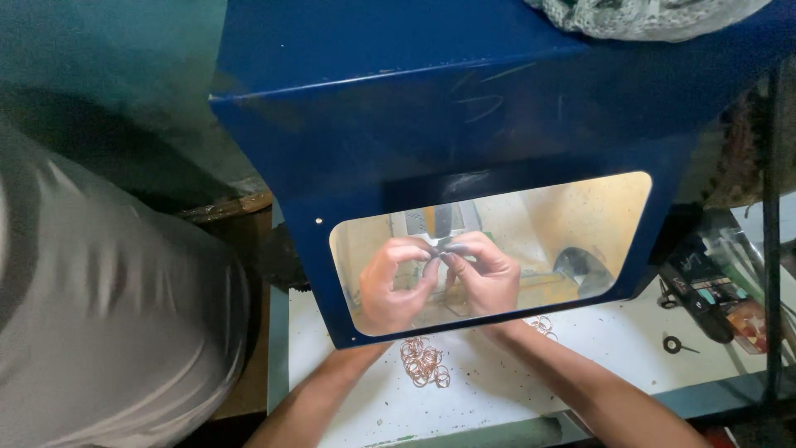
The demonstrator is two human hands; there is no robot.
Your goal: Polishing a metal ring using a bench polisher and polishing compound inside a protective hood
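The blue hood fills most of your view, and you look through its clear window at your own hands working inside. Beside you on the left is another person's grey sleeve. Below the hood runs the white bench, speckled with debris, with dark tools at its right end.

Your left hand and right hand meet at the middle of the window, fingertips pinched together on a small dark ring-like piece; both are nearly closed around it, though the window's glare keeps you from telling exactly how each finger sits.

That piece looks light, thin and stiff, probably slick metal, so you would do best to hold it by its rim with thumb and forefinger on opposite sides, pressing gently so it neither bends nor springs away.

On the bench just outside the hood, between your 2 forearms, lies a loose pile of copper-coloured rings, with a few more rings near your right wrist.
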